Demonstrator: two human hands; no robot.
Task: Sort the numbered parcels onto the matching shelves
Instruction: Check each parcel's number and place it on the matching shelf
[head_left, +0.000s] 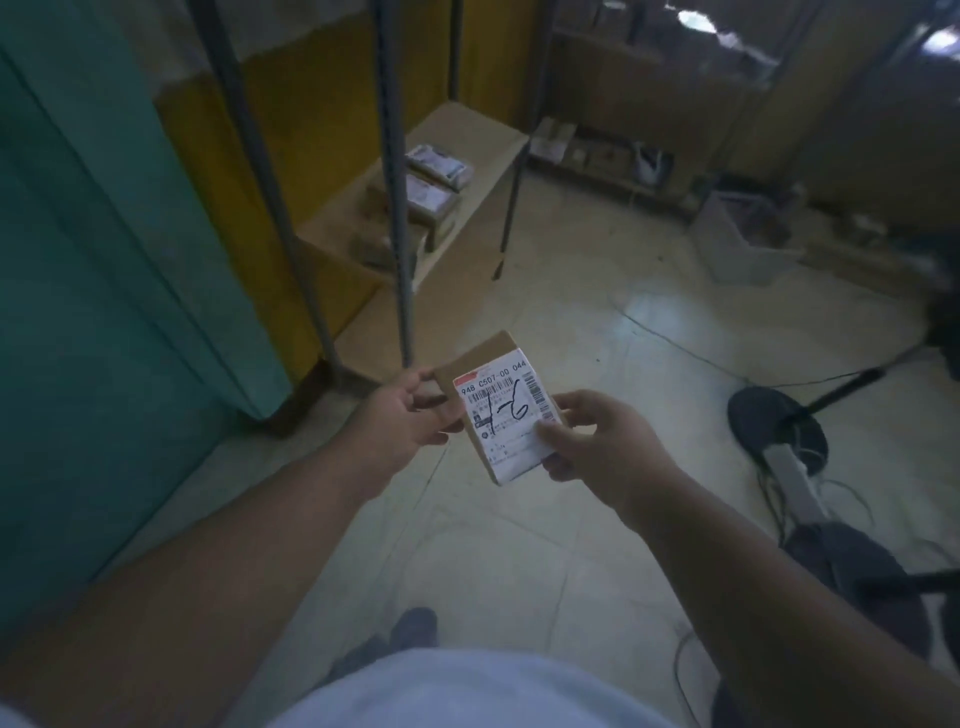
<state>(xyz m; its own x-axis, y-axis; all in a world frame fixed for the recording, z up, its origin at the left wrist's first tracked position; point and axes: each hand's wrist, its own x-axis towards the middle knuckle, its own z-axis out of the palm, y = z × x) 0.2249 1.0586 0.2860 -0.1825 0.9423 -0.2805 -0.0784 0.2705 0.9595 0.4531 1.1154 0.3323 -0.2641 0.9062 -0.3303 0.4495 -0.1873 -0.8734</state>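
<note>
Head view looks down along two bare forearms that reach forward and meet over a pale tiled floor (519, 545). Between them is a small brown cardboard parcel (501, 410), held up in the air, tilted with its far end leaning to the right. Its white shipping label (506, 415) faces the camera and carries a handwritten mark in black that reads like "1-6".

Left hand (402, 415) grips the parcel's left edge: the thumb lies on the top face near the far corner, and the fingers curl underneath, mostly hidden. Right hand (592, 441) pinches the near right corner, thumb pressed flat on the label, index finger bent along the right edge, the other fingers curled beneath. Both wrists are roughly level.

Beyond the hands stands a metal-framed shelf (467, 171) with a tan board, and several wrapped parcels (431, 192) lie on it, well apart from the held one. To the right, a round black stand base (776, 431) sits on the floor.
</note>
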